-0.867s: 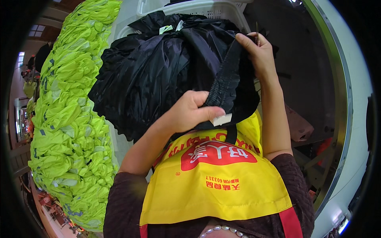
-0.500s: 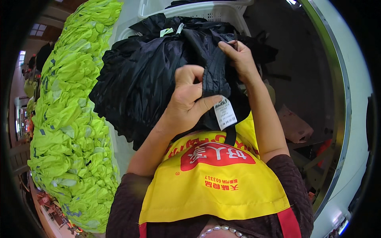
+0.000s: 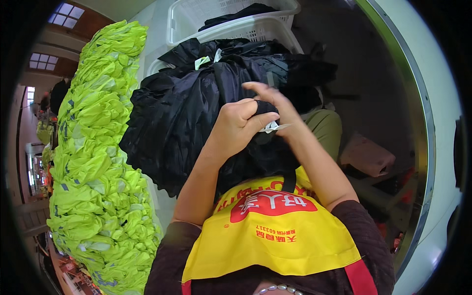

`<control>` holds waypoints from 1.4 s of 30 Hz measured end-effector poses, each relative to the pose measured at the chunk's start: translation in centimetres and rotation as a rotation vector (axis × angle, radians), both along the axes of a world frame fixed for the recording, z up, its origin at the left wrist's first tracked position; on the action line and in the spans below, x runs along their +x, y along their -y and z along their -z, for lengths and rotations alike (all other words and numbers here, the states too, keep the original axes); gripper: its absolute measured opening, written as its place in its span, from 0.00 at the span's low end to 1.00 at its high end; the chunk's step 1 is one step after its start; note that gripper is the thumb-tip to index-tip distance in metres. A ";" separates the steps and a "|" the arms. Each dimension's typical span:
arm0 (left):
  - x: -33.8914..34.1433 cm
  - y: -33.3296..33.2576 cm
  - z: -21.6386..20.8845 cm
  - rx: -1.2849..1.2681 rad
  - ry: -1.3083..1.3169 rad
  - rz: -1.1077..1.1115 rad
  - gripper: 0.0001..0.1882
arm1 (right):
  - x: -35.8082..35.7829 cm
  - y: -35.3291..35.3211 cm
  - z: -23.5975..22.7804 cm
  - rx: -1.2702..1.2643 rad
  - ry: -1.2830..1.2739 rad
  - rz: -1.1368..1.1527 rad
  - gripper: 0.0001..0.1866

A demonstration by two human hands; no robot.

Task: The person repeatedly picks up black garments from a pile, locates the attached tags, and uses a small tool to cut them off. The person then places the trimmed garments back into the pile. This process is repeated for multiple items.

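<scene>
A heap of shiny black cloth (image 3: 172, 123), gathered in folds, lies before me across a white basket. Closed on one fold of this black garment is my left hand (image 3: 236, 123), thumb pressed along its top. A white label (image 3: 274, 128) sticks out by that thumb, seen nearly edge-on. Just right of it, my right hand (image 3: 278, 105) is slightly blurred, with its fingers stretched over the cloth toward the left. Its thumb side is partly hidden behind the gripped fold. Small white tags (image 3: 202, 62) show at the heap's far side.
On the left stands a long pile of bright yellow-green garments (image 3: 98, 162). White plastic baskets (image 3: 236, 37) are at the back, one with black cloth in it. A pale table with a metal edge (image 3: 418, 98) curves along the right, and a pinkish bag (image 3: 368, 155) lies below it.
My right hand has let go of the upper edge of the cloth and come down near my left hand. The label has turned from face-on to edge-on. The view has shifted slightly.
</scene>
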State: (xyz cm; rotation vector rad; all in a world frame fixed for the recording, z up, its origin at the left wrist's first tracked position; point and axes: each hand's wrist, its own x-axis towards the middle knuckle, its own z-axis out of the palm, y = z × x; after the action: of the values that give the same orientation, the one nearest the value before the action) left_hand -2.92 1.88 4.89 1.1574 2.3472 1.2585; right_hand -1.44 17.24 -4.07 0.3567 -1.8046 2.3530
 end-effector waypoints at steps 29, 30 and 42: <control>1.0 0.0 0.5 0.112 0.366 -0.031 0.07 | 4.2 1.7 -6.0 0.252 -0.170 0.580 0.06; 1.0 0.1 0.2 0.113 0.408 -0.028 0.07 | 4.1 1.4 -6.2 0.109 -0.058 0.466 0.07; 0.7 1.2 2.4 0.197 0.491 -0.126 0.17 | 5.8 -5.2 -6.6 0.270 0.330 -0.010 0.17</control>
State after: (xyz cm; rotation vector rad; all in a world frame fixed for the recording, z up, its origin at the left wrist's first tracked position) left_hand -2.22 0.65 2.45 0.6518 1.9868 1.6275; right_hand 4.32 22.46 2.56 0.0030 -2.2803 2.2838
